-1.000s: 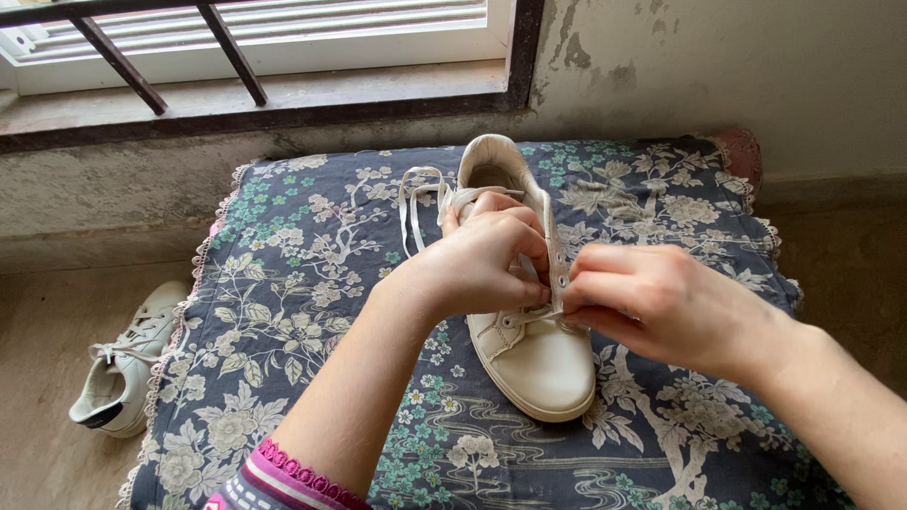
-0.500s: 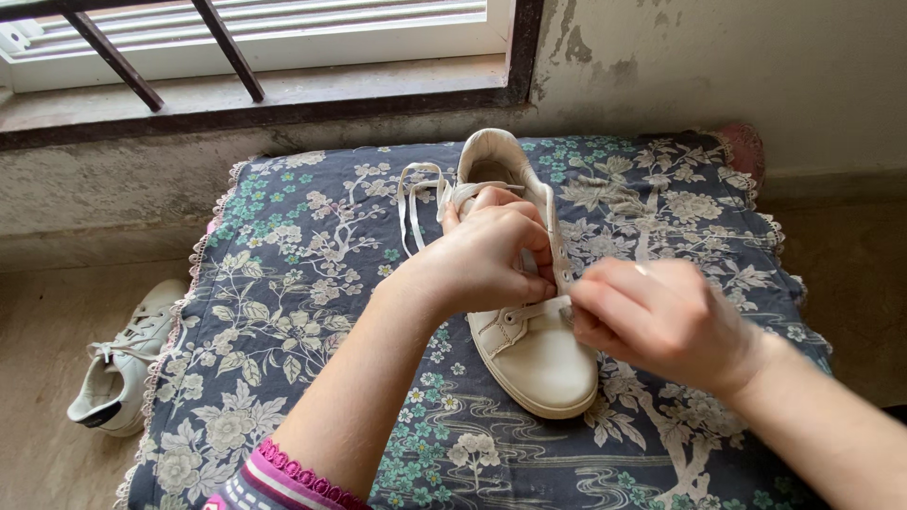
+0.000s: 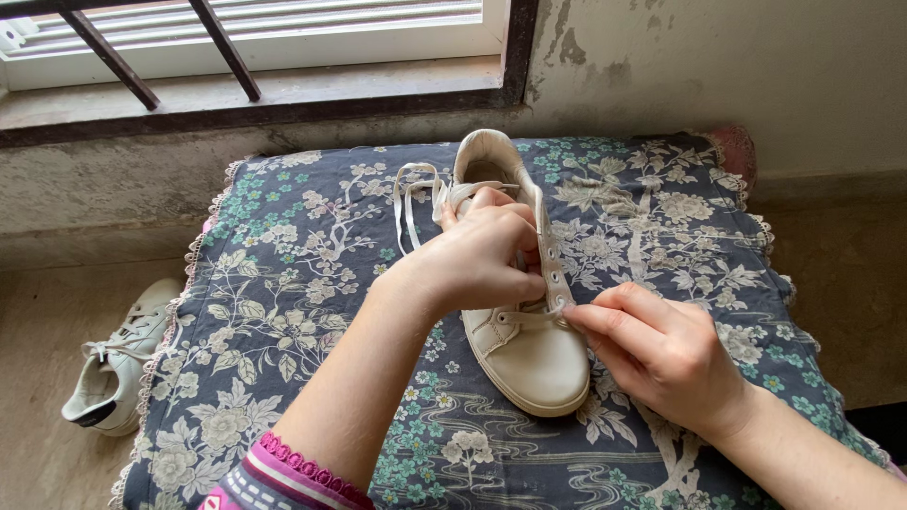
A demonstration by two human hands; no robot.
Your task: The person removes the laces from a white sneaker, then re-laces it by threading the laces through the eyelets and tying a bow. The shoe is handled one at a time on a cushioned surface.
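Note:
A white sneaker lies on a dark blue floral cloth, toe toward me. My left hand covers the middle of the shoe and presses on its tongue and lacing area. My right hand is at the shoe's right side, thumb and forefinger pinching the white shoelace where it crosses the lowest eyelets. The lace's loose end loops on the cloth beside the shoe's heel opening.
A second white sneaker sits on the stone floor left of the cloth. A window ledge with bars runs along the back. A plaster wall rises behind the cloth's far edge.
My right hand drew back to the right and came in again to the lowest eyelet, fingers now stretched and pinching the lace. My left hand stayed on the shoe.

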